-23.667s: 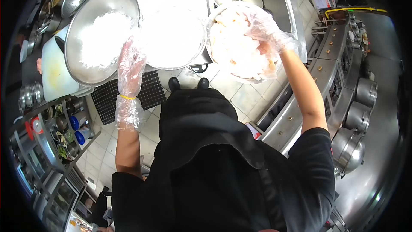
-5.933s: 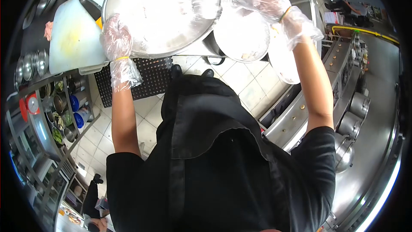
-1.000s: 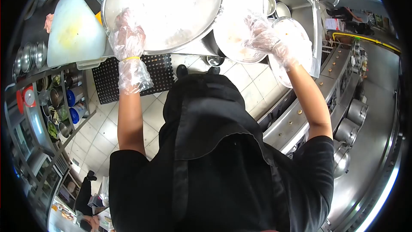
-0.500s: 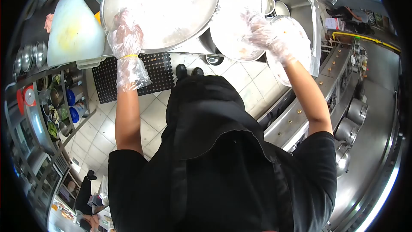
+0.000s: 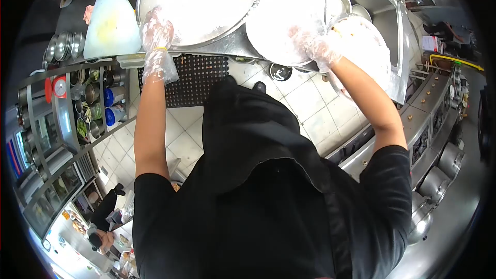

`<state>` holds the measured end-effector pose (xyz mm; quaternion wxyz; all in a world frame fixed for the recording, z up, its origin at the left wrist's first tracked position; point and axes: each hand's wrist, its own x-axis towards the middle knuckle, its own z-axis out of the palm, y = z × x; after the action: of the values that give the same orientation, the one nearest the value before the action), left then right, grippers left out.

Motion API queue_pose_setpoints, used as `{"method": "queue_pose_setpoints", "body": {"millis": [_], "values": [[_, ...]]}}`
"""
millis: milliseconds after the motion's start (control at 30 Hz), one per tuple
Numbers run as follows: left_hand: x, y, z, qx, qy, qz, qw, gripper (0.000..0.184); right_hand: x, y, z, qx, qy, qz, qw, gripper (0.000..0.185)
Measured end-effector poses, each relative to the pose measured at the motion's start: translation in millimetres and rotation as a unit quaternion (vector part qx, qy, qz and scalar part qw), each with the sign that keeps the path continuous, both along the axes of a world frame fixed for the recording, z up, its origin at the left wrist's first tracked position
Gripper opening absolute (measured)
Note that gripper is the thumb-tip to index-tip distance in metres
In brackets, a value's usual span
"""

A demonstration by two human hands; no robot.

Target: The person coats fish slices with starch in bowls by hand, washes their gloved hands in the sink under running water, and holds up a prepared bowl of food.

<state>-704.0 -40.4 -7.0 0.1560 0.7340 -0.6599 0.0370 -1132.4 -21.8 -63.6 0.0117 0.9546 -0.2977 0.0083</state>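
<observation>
Both my hands wear clear plastic gloves. My left hand (image 5: 157, 32) lies over the near left rim of a wide round metal pan (image 5: 233, 30). White powder (image 5: 206, 5) fills the pan. A yellow band circles that wrist; whether the fingers grip the rim or are in the powder cannot be made out. Further right, my right hand (image 5: 312, 44) reaches over the right part of a round white container (image 5: 268, 41). Glare washes out its fingers and the container's contents. Beyond that wrist is a large round tray (image 5: 369, 46) with pale, overexposed contents.
A stained white cutting board (image 5: 111, 23) is left of the pan. Metal bowls (image 5: 64, 45) stand farther left. At right are a sink (image 5: 395, 26) and a stove line with pots (image 5: 434, 183). A perforated black mat (image 5: 191, 80) covers tiles below. Another person (image 5: 103, 240) is at lower left.
The view has shifted, so the counter sits farther right and slightly higher. My right hand has moved left and down over the white container. My left hand stays at the pan's near left edge.
</observation>
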Motion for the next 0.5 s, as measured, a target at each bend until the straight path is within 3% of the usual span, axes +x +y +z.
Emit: {"method": "queue_pose_setpoints", "body": {"millis": [67,167,267,367,433,500], "values": [[0.5,2.0,-2.2,0.005,0.01,0.012,1.0,0.042,-1.1,-6.6,8.1,-0.074,-0.078,0.021,0.994,0.005],[-1.3,0.9,1.1,-0.003,0.012,0.012,1.0,0.04,9.2,-11.7,53.6,-0.036,-0.184,-0.007,0.982,0.006],[-1.2,2.6,3.1,-0.017,0.019,-0.019,0.999,0.04,-0.4,-14.4,72.1,0.125,-0.128,-0.094,0.979,0.014],[-5.6,6.1,7.6,-0.022,0.057,-0.022,0.998,0.04,-1.6,-10.9,31.3,0.21,-0.103,-0.132,0.963,0.024],[-7.3,8.2,14.4,0.004,0.085,-0.003,0.996,0.04,0.5,-10.2,-14.6,0.304,-0.221,-0.169,0.911,0.031],[9.2,1.1,2.3,-0.046,0.152,-0.039,0.987,0.039,14.9,-14.0,-14.0,0.404,-0.318,-0.229,0.827,0.038]]}}
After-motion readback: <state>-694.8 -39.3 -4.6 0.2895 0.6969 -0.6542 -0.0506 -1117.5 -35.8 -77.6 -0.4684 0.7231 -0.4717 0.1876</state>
